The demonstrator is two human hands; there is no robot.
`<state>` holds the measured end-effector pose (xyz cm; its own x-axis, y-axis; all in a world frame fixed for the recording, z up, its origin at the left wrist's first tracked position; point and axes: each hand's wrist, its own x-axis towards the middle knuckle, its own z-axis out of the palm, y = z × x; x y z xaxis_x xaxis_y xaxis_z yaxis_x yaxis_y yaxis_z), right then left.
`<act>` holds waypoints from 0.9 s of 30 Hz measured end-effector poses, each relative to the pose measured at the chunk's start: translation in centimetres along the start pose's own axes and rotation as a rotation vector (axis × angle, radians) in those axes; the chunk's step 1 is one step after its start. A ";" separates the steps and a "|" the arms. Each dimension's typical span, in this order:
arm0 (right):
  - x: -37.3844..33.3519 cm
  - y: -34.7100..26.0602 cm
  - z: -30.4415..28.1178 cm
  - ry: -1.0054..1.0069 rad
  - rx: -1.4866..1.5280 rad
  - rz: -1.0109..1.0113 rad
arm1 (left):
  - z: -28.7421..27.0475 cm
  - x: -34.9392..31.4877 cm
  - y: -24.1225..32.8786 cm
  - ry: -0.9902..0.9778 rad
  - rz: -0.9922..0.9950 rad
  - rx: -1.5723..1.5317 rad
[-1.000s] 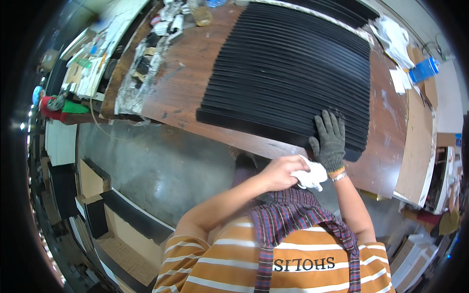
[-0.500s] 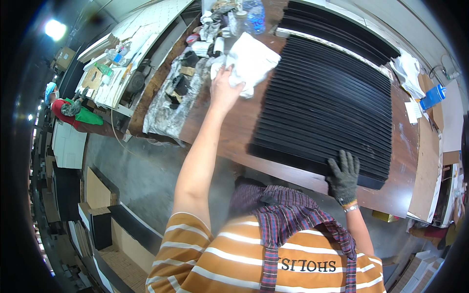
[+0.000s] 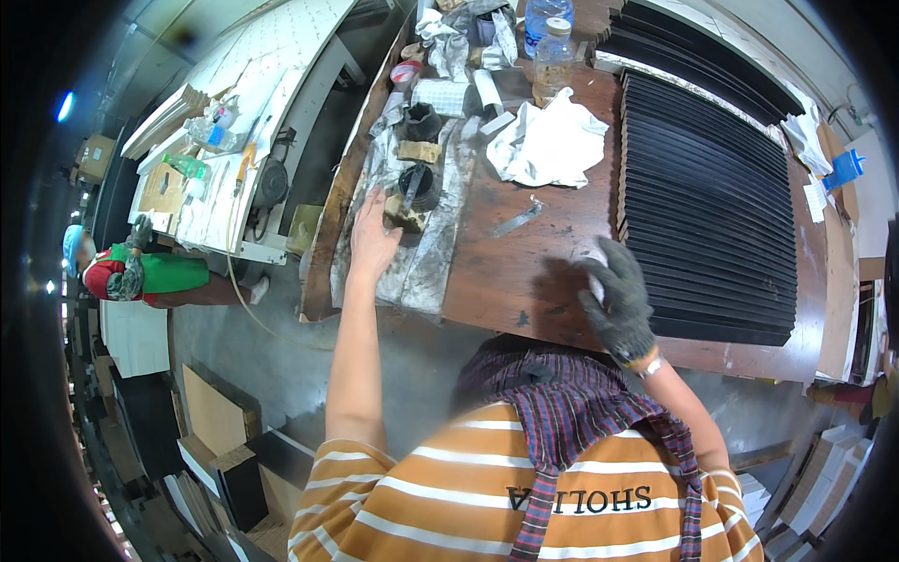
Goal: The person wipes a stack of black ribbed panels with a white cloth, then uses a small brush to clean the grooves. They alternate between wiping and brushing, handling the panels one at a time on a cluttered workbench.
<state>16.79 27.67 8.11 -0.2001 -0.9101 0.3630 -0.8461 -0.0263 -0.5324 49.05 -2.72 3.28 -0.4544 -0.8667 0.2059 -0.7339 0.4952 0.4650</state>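
Reaching left hand (image 3: pixel 375 234), thumb spread from fingers, to sponge (image 3: pixel 409 221) beside black cup (image 3: pixel 420 189), near worktop's (image 3: pixel 520 281) left edge. Holding pale object (image 3: pixel 593 263) near front edge, gloved right hand (image 3: pixel 618 298) curled. Best keep clear of cup.

Right of centre, the gloved right hand (image 3: pixel 620 302) partly hides a pale object (image 3: pixel 592 255), its kind unclear; the top edge crops a blue bottle (image 3: pixel 537 21); lower-left clutter (image 3: pixel 105 492) blurs.

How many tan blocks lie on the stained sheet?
2: one tan block just beyond the round black cup, the other block beside the left hand. More may be hidden.
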 end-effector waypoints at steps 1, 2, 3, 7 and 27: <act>1.5 -1.0 1.3 -0.022 0.038 -0.050 | 0.1 0.3 -0.5 -0.045 0.025 -0.011; 2.9 -1.8 2.6 -0.053 0.070 -0.093 | 0.1 0.4 -1.0 -0.082 0.018 -0.020; 3.9 -2.5 3.6 -0.097 0.095 -0.147 | 0.0 0.3 -1.3 -0.089 0.003 -0.055; 5.4 -4.1 6.3 -0.192 0.144 -0.148 | -0.9 -1.4 -2.5 -0.024 0.125 -0.150; 8.7 -5.0 8.6 -0.357 1.831 0.795 | 0.0 -3.3 5.3 0.138 -0.272 -0.556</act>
<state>23.56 16.32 7.36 0.0796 -0.9475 -0.3096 0.8028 0.2450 -0.5436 46.61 2.80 5.05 -0.1919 -0.9753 0.1090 -0.4255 0.1828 0.8863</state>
